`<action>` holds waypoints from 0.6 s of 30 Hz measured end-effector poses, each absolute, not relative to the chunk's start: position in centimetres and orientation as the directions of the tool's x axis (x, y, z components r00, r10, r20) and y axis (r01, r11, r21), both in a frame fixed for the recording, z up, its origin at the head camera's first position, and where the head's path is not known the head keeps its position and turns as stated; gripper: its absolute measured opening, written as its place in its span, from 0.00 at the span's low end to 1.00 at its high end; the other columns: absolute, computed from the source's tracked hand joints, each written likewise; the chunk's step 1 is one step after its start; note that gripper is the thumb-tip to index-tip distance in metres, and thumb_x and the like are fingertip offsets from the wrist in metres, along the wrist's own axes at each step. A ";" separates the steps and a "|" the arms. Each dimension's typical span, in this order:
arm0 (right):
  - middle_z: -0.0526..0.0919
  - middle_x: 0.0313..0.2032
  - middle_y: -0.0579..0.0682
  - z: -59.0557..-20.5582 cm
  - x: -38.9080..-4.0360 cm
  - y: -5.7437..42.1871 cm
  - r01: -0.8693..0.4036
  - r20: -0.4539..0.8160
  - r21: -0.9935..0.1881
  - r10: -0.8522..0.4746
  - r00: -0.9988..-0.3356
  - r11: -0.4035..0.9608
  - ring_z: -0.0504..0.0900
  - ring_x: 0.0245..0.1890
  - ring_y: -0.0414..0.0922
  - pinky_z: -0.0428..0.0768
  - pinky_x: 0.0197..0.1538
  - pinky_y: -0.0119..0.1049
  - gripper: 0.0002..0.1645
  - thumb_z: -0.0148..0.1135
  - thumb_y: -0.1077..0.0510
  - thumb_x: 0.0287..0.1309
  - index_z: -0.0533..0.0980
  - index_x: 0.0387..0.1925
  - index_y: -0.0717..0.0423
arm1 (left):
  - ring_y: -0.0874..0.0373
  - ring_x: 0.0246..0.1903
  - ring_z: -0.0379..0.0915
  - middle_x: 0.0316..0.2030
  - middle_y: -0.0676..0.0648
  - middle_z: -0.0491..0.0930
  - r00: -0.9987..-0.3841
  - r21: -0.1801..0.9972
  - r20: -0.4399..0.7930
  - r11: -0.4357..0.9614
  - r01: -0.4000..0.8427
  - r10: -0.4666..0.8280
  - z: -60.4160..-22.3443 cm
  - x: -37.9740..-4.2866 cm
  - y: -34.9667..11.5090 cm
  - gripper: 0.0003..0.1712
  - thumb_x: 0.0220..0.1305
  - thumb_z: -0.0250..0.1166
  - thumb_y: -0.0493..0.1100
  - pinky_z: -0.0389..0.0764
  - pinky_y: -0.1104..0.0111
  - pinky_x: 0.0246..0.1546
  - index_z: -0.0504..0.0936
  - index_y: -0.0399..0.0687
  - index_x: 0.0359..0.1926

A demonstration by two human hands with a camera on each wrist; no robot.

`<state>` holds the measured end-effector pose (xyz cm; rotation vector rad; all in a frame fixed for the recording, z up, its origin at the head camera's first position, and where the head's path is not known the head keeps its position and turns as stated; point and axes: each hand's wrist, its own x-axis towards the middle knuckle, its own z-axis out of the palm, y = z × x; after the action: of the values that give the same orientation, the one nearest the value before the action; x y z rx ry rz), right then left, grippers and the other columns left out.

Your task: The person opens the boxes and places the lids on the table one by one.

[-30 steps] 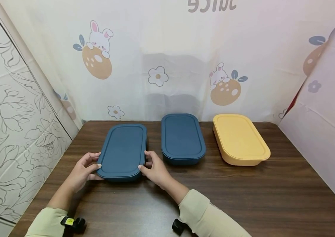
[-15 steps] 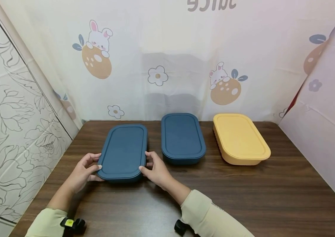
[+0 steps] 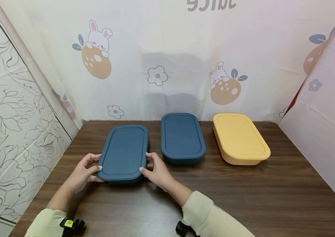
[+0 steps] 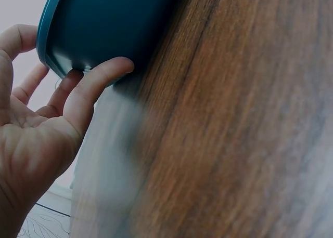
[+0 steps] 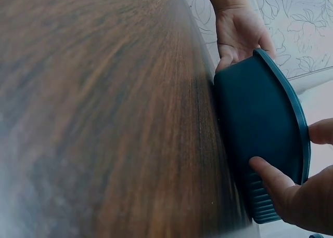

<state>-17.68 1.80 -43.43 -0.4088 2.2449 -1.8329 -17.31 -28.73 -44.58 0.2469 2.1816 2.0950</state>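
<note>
A blue lidded food container with rounded corners sits at the left of the table, its lid on. My left hand grips its near left corner, thumb at the lid's rim. At the near right corner my right hand holds it the same way. In the left wrist view, one finger of the left hand reaches low along the smooth wall of the container. The right wrist view shows the right hand spanning rim and side wall, with ribs on the container below.
A second blue lidded container stands just right of the held one, with a narrow gap between. Further right is a yellow lidded container. A printed curtain hangs behind the dark wooden table.
The held blue container has slid very slightly toward me and to the right, both hands moving with it. The other two containers stay put.
</note>
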 end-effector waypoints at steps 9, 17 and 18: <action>0.67 0.61 0.59 -43.2 -17.4 2.1 -0.067 0.005 -0.983 -0.346 -0.938 0.168 0.74 0.55 0.55 0.83 0.43 0.41 0.35 0.64 0.61 0.63 0.62 0.68 0.58 | 0.55 0.36 0.79 0.50 0.43 0.67 -0.977 0.998 0.044 0.028 0.051 0.209 -44.4 -17.1 -28.4 0.19 0.67 0.56 0.29 0.84 0.51 0.31 0.65 0.35 0.57; 0.66 0.62 0.60 -43.1 -17.3 2.4 -0.065 0.003 -0.985 -0.356 -0.935 0.161 0.73 0.56 0.56 0.83 0.43 0.41 0.35 0.64 0.62 0.63 0.62 0.68 0.59 | 0.54 0.37 0.79 0.50 0.42 0.67 -0.976 0.998 0.049 0.014 0.053 0.212 -44.4 -16.7 -28.2 0.19 0.66 0.56 0.28 0.84 0.52 0.31 0.65 0.36 0.57; 0.66 0.62 0.60 -43.1 -17.3 2.4 -0.063 0.002 -0.985 -0.356 -0.934 0.159 0.73 0.56 0.56 0.83 0.43 0.41 0.35 0.64 0.62 0.63 0.62 0.68 0.59 | 0.54 0.37 0.79 0.50 0.42 0.67 -0.976 0.999 0.050 0.009 0.053 0.210 -44.4 -16.7 -28.1 0.20 0.66 0.56 0.28 0.84 0.52 0.30 0.65 0.35 0.57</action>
<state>-17.28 2.42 -43.09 -0.4077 2.2041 -1.8548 -16.69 -28.11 -44.40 0.2812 2.1483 2.1169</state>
